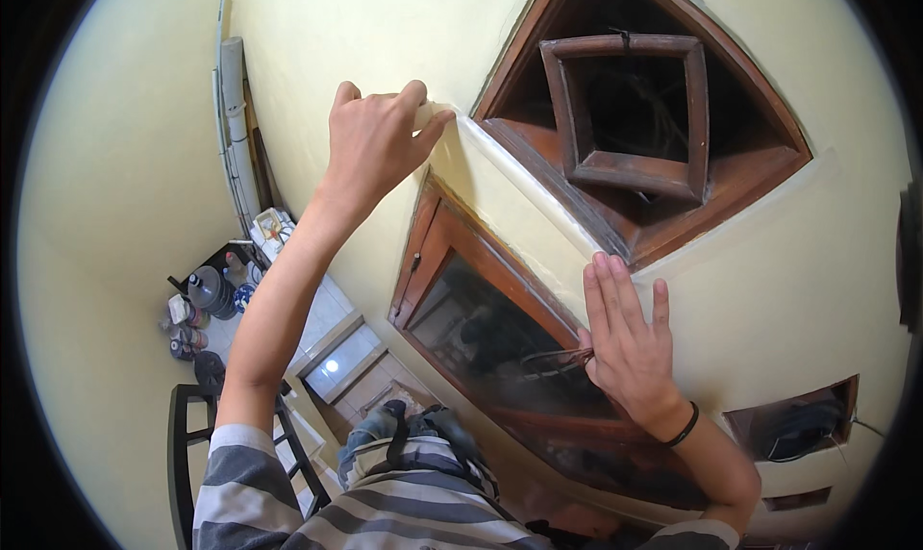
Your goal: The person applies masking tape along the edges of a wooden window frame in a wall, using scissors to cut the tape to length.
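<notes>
A pale strip of tape (pixel 530 182) runs taut along the wall beside the lower edge of a brown wooden window frame (pixel 721 229). At its upper left end, my left hand (pixel 378 128) grips a roll of tape (pixel 427 115) between thumb and fingers. My right hand (pixel 627 334) lies with fingers extended against the wall, its fingertips at the strip's other end near the frame's corner. Something thin and brown (pixel 580 357) is at the right thumb; whether it is held cannot be told. A small wooden sash (pixel 634 182) stands tilted out within the frame.
Below the strip is a wooden door or window with dark glass (pixel 490 334). Pipes (pixel 234 117) lean in the left corner, above a water jug (pixel 209 290) and several containers. A black metal frame (pixel 177 449) stands lower left; a wall recess (pixel 793 420) is at right.
</notes>
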Tool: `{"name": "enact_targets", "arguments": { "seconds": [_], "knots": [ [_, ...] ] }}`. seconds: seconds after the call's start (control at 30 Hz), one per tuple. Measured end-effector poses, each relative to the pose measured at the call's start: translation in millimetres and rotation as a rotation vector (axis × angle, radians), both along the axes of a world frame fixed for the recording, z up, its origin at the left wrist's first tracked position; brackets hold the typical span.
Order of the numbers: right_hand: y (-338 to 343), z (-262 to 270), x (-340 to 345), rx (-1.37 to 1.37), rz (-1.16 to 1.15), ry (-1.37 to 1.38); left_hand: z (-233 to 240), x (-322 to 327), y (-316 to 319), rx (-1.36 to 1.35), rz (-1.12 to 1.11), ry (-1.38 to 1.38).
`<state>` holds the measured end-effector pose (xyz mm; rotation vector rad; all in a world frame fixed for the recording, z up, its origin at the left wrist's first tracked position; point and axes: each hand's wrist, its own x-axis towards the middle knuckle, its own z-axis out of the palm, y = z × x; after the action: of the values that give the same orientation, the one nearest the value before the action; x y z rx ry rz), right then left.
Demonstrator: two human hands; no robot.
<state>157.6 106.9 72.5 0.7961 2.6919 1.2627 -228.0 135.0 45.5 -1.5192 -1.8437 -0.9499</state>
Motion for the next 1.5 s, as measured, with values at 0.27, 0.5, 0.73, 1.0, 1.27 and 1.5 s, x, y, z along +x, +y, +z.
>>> {"name": "enact_targets", "arguments": {
  "seconds": [0.27, 0.5, 0.73, 1.0, 1.27, 1.5],
  "knots": [
    [12, -6, -22, -0.174, 0.084, 0.147, 0, -1, 0, 0.014, -0.022, -0.008],
    [19, -11, -56, -0.127, 0.125, 0.184, 0, -1, 2, -0.005, -0.014, 0.005],
    [29, -9, -70, -0.104, 0.165, 0.242, 11, 5, 1, -0.09, 0.034, -0.01],
    [-6, -9, 1, -0.034, 0.013, 0.175, 1, 1, 2, -0.038, 0.011, 0.021],
    [-11, -9, 33, 0.111, -0.059, 0.084, 8, 5, -2, -0.027, 0.004, 0.001],
    [-5, 1, 10, 0.087, -0.036, 0.021, 5, 1, 0, -0.019, 0.009, -0.006]
  ]
}}
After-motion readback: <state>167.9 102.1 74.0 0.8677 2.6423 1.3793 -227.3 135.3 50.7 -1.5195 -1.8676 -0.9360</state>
